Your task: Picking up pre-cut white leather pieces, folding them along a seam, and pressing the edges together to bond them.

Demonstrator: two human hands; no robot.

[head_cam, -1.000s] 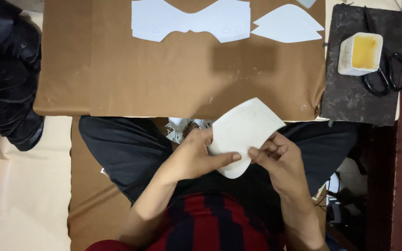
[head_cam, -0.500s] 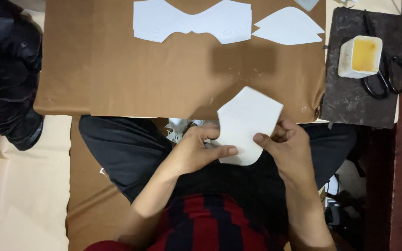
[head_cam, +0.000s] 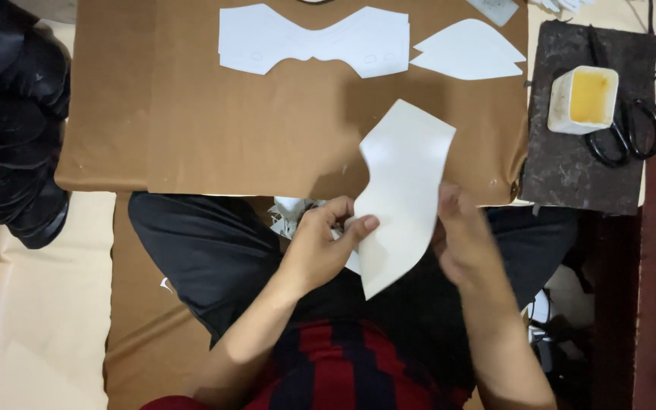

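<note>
A curved white cut-out piece (head_cam: 402, 190) is held up over my lap and the near edge of the brown board (head_cam: 191, 129). My left hand (head_cam: 326, 241) pinches its left edge with thumb and fingers. My right hand (head_cam: 461, 235) grips its right edge and looks blurred from motion. Under my left hand lie small white scraps (head_cam: 291, 215) on my dark trousers. Two more white cut pieces lie flat on the board: a wide winged one (head_cam: 313, 42) and a pointed one (head_cam: 468, 52).
A dark slab (head_cam: 571, 163) to the right carries a white cup of yellow paste (head_cam: 582, 99) and black scissors (head_cam: 622, 129). Black shoes or bags (head_cam: 13, 114) sit at the far left. Cream sheet material (head_cam: 32, 319) covers the floor at left.
The white piece has been turned from lying across to standing tall and has risen over the board's edge. My right hand has shifted up along its right side.
</note>
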